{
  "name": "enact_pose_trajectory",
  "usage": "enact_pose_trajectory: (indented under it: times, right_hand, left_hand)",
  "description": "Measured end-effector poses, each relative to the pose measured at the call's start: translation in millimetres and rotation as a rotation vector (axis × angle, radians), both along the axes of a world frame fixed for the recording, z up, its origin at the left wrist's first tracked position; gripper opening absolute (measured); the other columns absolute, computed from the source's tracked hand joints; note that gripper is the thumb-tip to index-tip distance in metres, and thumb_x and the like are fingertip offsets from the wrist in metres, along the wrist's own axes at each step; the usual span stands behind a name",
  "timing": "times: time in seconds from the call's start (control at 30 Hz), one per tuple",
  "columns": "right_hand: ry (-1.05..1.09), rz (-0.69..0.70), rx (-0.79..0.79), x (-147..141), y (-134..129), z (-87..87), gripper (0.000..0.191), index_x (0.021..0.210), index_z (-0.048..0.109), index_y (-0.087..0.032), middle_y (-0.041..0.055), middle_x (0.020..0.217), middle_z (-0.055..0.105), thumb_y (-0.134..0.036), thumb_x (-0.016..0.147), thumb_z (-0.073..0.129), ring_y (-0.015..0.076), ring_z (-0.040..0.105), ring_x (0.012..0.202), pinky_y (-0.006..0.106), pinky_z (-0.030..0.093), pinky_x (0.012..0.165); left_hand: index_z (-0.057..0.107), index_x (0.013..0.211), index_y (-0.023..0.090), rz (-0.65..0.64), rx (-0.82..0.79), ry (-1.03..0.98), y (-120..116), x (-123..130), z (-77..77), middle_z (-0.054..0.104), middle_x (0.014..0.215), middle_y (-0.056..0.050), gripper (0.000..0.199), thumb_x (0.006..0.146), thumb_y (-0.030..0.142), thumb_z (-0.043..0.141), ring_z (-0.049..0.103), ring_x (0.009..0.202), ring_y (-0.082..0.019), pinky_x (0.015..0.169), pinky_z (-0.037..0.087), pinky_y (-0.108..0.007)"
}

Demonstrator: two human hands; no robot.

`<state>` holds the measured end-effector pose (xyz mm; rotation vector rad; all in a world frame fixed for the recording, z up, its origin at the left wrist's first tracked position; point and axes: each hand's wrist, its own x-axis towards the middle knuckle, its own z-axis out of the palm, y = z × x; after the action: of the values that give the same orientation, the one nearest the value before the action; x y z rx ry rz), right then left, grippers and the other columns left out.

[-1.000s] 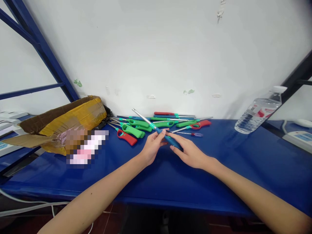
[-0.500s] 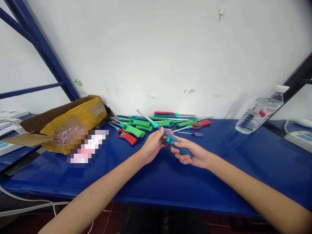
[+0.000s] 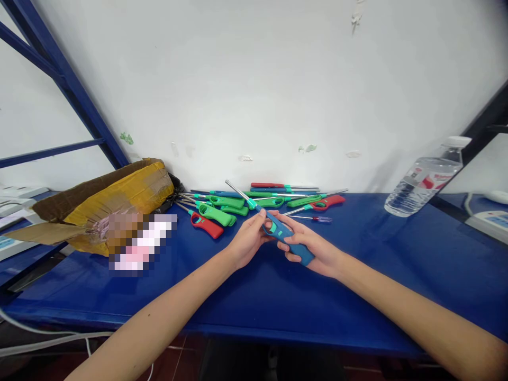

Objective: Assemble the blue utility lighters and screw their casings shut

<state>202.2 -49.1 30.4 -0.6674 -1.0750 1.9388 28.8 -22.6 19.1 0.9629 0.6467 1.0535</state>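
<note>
Both hands hold one blue long-neck gas lighter point(image 3: 298, 246) above the blue table point(image 3: 254, 301). My left hand point(image 3: 248, 239) pinches it near the front, by the trigger loop, with part of the fingers hidden behind it. Around the handle's rear end my right hand point(image 3: 315, 248) is closed. The lighter's metal nozzle points up and to the left. Behind it lie several more lighters, among them a green lighter point(image 3: 216, 214) and a red lighter point(image 3: 207, 225) at the left. A small screwdriver point(image 3: 322, 219) with a clear purple handle rests just beyond my right hand.
At the left sits a torn cardboard box point(image 3: 130, 185) wrapped in yellow tape, beside a blurred-out patch. A water bottle point(image 3: 424, 180) leans at the right, near a white device point(image 3: 490, 225). Behind the table rises a white wall point(image 3: 254, 84). White cables point(image 3: 47, 341) hang at the lower left.
The blue lighter has been turned slightly in my hands, so more of its broad side faces me. My right-hand fingers have shifted a little on the handle. The other things stay put.
</note>
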Motion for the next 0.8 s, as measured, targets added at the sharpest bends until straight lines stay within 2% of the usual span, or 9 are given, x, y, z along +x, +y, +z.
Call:
enact_pose_trajectory:
  times: [0.2, 0.53, 0.73, 0.8]
  right_hand:
    - [0.001, -0.001, -0.011, -1.5, -0.8, 2.4, 0.039, 0.126, 0.060, -0.035, 0.0022, 0.109, 0.055, -0.028, 0.088, 0.066, 0.0061, 0.042, 0.060, 0.014, 0.029, 0.040]
    - [-0.090, -0.053, 0.010, -4.6, -3.6, 3.4, 0.036, 0.122, 0.059, -0.034, 0.0001, 0.102, 0.053, -0.034, 0.088, 0.069, 0.0025, 0.036, 0.053, 0.012, 0.023, 0.037]
    - [-0.094, -0.046, 0.065, -2.0, 0.6, 0.7, 0.040, 0.125, 0.057, -0.036, 0.0015, 0.106, 0.055, -0.036, 0.087, 0.069, 0.0048, 0.043, 0.057, 0.014, 0.026, 0.038]
    - [-0.094, -0.037, 0.056, -1.7, 0.3, 0.2, 0.040, 0.125, 0.058, -0.036, 0.0015, 0.107, 0.055, -0.036, 0.087, 0.069, 0.0047, 0.044, 0.058, 0.014, 0.027, 0.038]
  left_hand:
    - [0.065, 0.087, 0.016, -0.021, 0.020, -0.043, -0.6, 2.0, -2.9, 0.057, 0.077, -0.001, 0.044, 0.084, 0.060, 0.065, 0.057, 0.078, -0.015, 0.078, 0.048, -0.030]
    - [0.066, 0.084, 0.015, -0.008, -0.018, -0.072, -5.1, 5.3, -1.0, 0.051, 0.071, 0.001, 0.045, 0.083, 0.060, 0.066, 0.052, 0.070, -0.012, 0.075, 0.046, -0.026]
    - [0.068, 0.095, 0.016, 0.009, -0.044, -0.068, -6.2, 4.9, 1.9, 0.058, 0.075, -0.001, 0.046, 0.083, 0.061, 0.065, 0.058, 0.078, -0.016, 0.080, 0.047, -0.031]
    - [0.067, 0.090, 0.016, 0.000, -0.054, -0.059, -6.4, 5.1, 1.4, 0.058, 0.075, -0.001, 0.047, 0.083, 0.062, 0.065, 0.058, 0.078, -0.016, 0.080, 0.047, -0.031]
